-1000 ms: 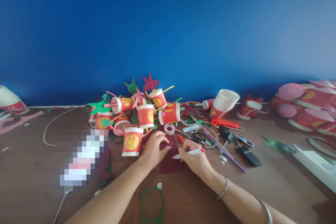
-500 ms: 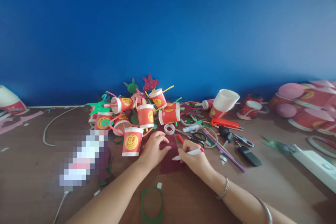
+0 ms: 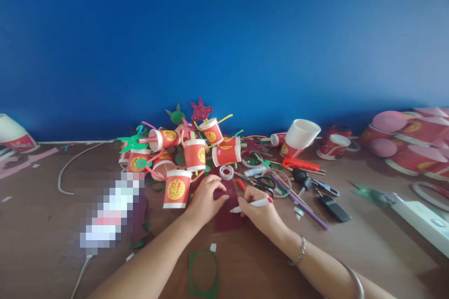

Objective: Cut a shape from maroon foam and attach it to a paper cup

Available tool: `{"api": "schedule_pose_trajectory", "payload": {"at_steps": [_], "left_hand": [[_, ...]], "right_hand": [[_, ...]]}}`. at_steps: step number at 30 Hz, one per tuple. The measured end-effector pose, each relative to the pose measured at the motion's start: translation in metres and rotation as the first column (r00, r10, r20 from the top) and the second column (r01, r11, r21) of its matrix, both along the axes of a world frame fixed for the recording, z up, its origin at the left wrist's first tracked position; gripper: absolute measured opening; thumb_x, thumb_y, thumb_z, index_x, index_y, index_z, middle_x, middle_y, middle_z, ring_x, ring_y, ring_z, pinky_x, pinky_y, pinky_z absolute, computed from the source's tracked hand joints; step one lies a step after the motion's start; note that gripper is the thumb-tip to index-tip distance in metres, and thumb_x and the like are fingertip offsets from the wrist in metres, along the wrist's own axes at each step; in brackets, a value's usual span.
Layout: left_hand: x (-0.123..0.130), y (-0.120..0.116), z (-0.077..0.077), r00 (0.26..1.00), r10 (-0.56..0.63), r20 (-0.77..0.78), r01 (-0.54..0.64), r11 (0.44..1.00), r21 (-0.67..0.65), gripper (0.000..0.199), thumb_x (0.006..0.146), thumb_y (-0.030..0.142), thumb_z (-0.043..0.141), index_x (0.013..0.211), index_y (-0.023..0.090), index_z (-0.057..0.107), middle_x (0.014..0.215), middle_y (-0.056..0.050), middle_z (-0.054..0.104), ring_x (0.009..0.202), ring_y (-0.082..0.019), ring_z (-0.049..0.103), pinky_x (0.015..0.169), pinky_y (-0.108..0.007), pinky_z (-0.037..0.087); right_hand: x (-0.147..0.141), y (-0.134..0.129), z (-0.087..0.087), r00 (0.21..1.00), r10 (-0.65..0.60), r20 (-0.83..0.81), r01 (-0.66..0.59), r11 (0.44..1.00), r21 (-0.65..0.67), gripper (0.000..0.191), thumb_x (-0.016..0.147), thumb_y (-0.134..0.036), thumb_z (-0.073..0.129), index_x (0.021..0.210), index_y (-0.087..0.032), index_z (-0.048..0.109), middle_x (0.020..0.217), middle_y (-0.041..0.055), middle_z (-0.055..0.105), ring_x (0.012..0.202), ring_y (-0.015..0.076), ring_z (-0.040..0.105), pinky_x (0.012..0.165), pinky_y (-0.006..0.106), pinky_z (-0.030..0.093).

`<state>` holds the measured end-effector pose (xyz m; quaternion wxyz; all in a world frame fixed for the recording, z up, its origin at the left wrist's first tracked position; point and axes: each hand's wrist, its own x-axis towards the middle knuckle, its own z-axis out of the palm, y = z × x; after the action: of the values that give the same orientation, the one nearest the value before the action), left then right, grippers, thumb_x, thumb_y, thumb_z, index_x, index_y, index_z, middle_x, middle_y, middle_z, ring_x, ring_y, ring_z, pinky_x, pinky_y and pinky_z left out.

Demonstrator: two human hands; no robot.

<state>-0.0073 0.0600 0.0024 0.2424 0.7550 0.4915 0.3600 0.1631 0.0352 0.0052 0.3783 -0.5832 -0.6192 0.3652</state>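
Observation:
A white marker with a red end (image 3: 261, 202) is gripped by my right hand (image 3: 258, 205), its tip pointing left over a dark red sheet of paper (image 3: 227, 220). Against the sheet's left edge rests my left hand (image 3: 206, 196), fingers bent and thumb apart, pressing on the paper and holding nothing. A red marker cap (image 3: 241, 184) lies just above my right hand. Behind my fingers is a roll of clear tape (image 3: 226, 172). A red paper cup with a gold emblem (image 3: 177, 190) stands upside down just left of my left hand.
Decorated red cups (image 3: 195, 154) pile up behind my hands. To the right lie scissors (image 3: 265, 187), a glue stick (image 3: 255, 171), keys (image 3: 302, 178) and stacked cups (image 3: 298, 138). A blurred-out device (image 3: 112, 215) with a cable lies left; a green cut-out frame (image 3: 191, 275) lies in front.

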Motion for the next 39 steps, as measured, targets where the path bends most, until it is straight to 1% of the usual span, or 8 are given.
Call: {"api": "schedule_pose_trajectory", "payload": {"at_steps": [11,16,19,23,25,29,33,39], "left_hand": [[0.000,0.000,0.000,1.000,0.005,0.006,-0.005,1.000,0.006,0.012,0.068,0.011,0.068,0.074,0.020,0.064,0.103,-0.007,0.061,0.102,-0.025,0.058,0.089,-0.042,0.047],[0.001,0.000,0.001,1.000,0.006,0.006,-0.006,1.000,-0.009,0.012,0.068,0.011,0.068,0.073,0.020,0.064,0.102,-0.008,0.061,0.102,-0.025,0.058,0.090,-0.041,0.046],[0.001,0.001,0.001,1.000,0.006,-0.010,-0.006,1.000,-0.023,0.011,0.069,0.011,0.068,0.074,0.020,0.064,0.103,-0.008,0.061,0.104,-0.025,0.057,0.091,-0.041,0.045],[0.001,0.001,0.001,0.999,0.017,-0.031,-0.019,0.999,-0.050,0.009,0.069,0.015,0.069,0.074,0.021,0.065,0.104,-0.006,0.061,0.105,-0.025,0.057,0.092,-0.042,0.045],[0.001,0.001,0.001,0.999,0.019,-0.035,-0.021,0.998,-0.063,0.008,0.070,0.015,0.069,0.074,0.021,0.065,0.105,-0.006,0.061,0.105,-0.025,0.057,0.092,-0.041,0.045],[0.001,0.001,-0.001,0.999,0.017,-0.034,-0.019,0.998,-0.063,0.008,0.071,0.015,0.068,0.075,0.020,0.065,0.105,-0.007,0.060,0.106,-0.025,0.056,0.092,-0.041,0.044],[0.001,0.001,0.000,0.999,0.017,-0.027,-0.019,0.998,-0.054,0.007,0.072,0.014,0.067,0.076,0.019,0.064,0.106,-0.009,0.060,0.105,-0.025,0.056,0.092,-0.040,0.044],[0.000,-0.001,0.002,1.000,0.011,-0.019,-0.012,0.999,-0.040,0.008,0.071,0.013,0.067,0.076,0.019,0.063,0.104,-0.008,0.061,0.102,-0.024,0.057,0.088,-0.037,0.046]], "right_hand": [[0.001,0.001,-0.002,0.999,0.025,-0.024,-0.026,1.000,-0.010,0.023,0.072,-0.024,0.053,0.054,-0.022,0.039,0.043,-0.0037,0.058,0.043,0.0133,0.056,0.044,0.021,0.039],[0.000,0.001,-0.002,1.000,0.002,-0.025,-0.003,1.000,-0.025,0.023,0.071,-0.024,0.055,0.054,-0.022,0.039,0.041,-0.0042,0.056,0.042,0.0137,0.055,0.043,0.021,0.037],[0.001,0.001,0.001,0.995,0.013,-0.099,-0.016,0.999,-0.031,0.025,0.072,-0.025,0.055,0.054,-0.022,0.039,0.042,-0.0038,0.056,0.042,0.0131,0.054,0.043,0.021,0.037],[0.003,-0.003,0.006,0.967,0.000,-0.256,-0.003,1.000,-0.009,0.030,0.080,-0.035,0.052,0.057,-0.022,0.039,0.042,-0.0056,0.049,0.041,0.0107,0.048,0.044,0.020,0.034],[0.003,-0.004,0.008,0.960,0.053,-0.274,-0.054,0.999,0.004,0.028,0.081,-0.036,0.053,0.060,-0.021,0.041,0.045,-0.0060,0.049,0.042,0.0102,0.046,0.045,0.020,0.034],[0.000,-0.006,0.007,0.963,0.177,-0.202,-0.183,0.983,-0.014,0.020,0.079,-0.030,0.058,0.065,-0.020,0.047,0.056,-0.0022,0.059,0.051,0.0115,0.050,0.049,0.021,0.036],[-0.002,-0.006,0.004,0.977,0.183,-0.108,-0.189,0.981,-0.049,0.022,0.079,-0.029,0.058,0.062,-0.019,0.047,0.057,-0.0008,0.061,0.053,0.0120,0.051,0.050,0.022,0.036],[-0.002,-0.005,0.002,0.979,0.192,-0.069,-0.197,0.977,-0.078,0.022,0.079,-0.031,0.058,0.064,-0.019,0.048,0.058,-0.0006,0.063,0.053,0.0117,0.050,0.049,0.022,0.035]]}}
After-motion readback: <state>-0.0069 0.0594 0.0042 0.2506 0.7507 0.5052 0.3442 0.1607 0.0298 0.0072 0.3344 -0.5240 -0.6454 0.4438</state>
